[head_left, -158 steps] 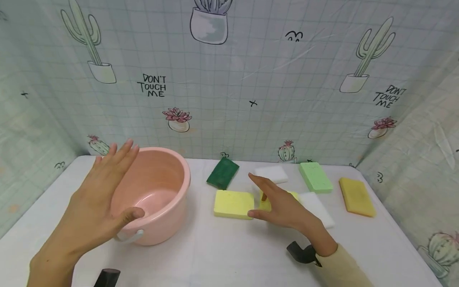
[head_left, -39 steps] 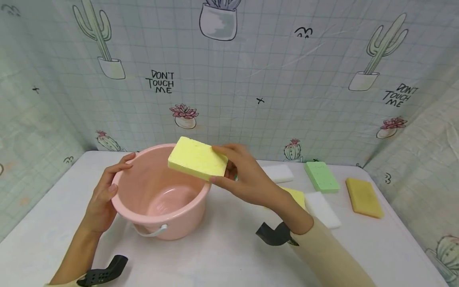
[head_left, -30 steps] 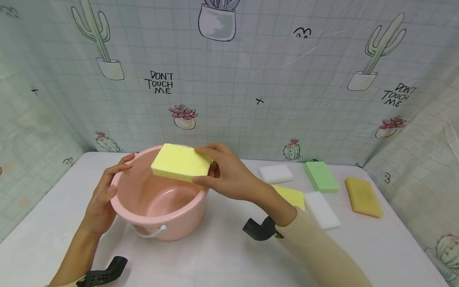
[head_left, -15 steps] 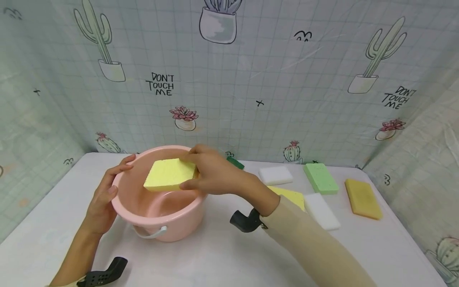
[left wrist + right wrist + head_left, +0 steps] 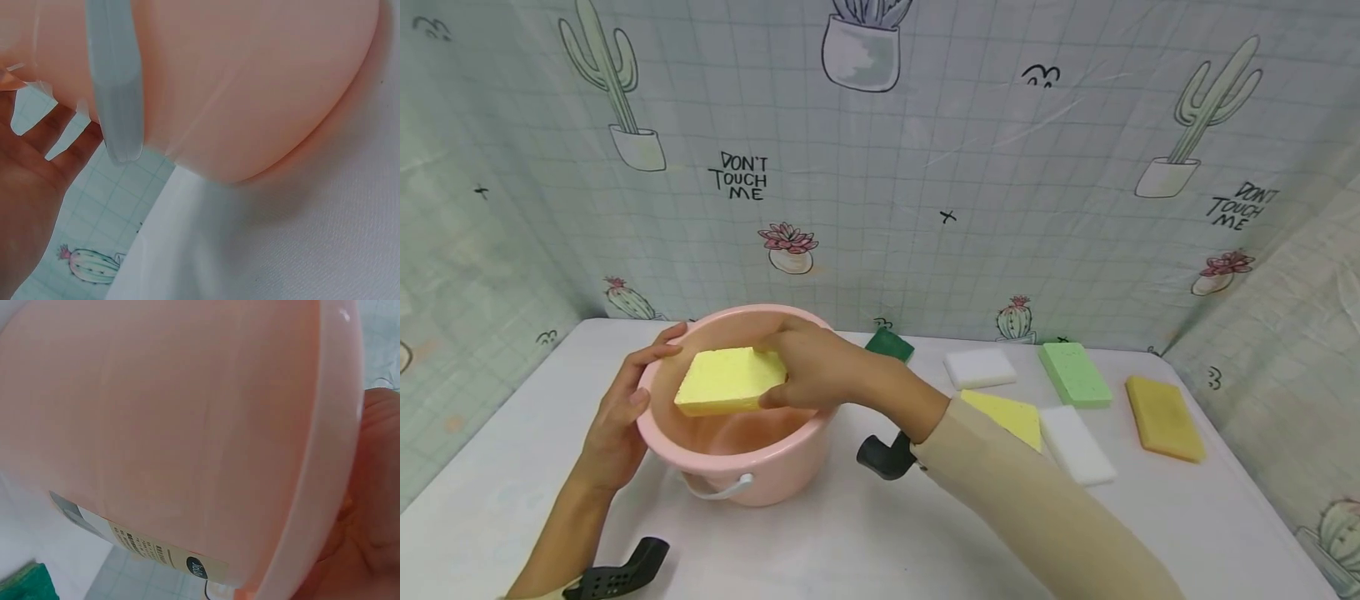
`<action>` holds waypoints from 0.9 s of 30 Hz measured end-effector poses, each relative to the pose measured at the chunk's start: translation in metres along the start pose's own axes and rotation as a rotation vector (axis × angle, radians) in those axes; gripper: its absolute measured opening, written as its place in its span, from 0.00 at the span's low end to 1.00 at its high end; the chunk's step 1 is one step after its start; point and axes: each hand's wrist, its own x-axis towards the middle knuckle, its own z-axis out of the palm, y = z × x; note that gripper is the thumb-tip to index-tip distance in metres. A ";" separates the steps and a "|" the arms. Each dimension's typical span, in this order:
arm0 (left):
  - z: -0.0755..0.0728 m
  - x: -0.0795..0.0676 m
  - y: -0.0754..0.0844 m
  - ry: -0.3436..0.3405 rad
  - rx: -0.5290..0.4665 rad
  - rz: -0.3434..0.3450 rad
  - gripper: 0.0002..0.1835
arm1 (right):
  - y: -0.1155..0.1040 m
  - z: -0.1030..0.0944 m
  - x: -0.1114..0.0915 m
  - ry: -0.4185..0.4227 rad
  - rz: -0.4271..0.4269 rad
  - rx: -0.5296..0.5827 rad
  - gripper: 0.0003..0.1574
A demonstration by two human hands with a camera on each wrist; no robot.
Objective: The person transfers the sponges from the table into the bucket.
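A pink bucket with a light grey handle stands on the left of the white table. My left hand grips its left rim, thumb on the near side and fingers along the edge. Inside the bucket's mouth, my right hand pinches a yellow sponge by its right end, above the bottom. In the left wrist view the left hand reaches the rim behind the handle. The right wrist view shows the right hand past the rim, with the sponge hidden by the wall.
Right of the bucket lie a dark green scouring pad, two white sponges, a second yellow sponge, a light green sponge and a darker yellow sponge. A cactus-print cloth hangs behind the table.
My right hand picked up the yellow sponge from the table, carried it left and lowered it into the bucket's mouth. My left hand took hold of the rim, and the bucket now stands slightly further right.
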 end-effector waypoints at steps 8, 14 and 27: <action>0.001 0.000 0.001 -0.003 -0.001 -0.001 0.24 | 0.000 0.003 0.005 -0.035 0.030 -0.040 0.31; 0.001 -0.001 0.001 -0.015 -0.020 0.007 0.24 | -0.001 0.004 0.007 -0.070 0.027 -0.061 0.27; 0.001 -0.002 0.000 -0.001 -0.001 0.004 0.23 | -0.004 0.001 0.005 -0.144 0.072 -0.157 0.34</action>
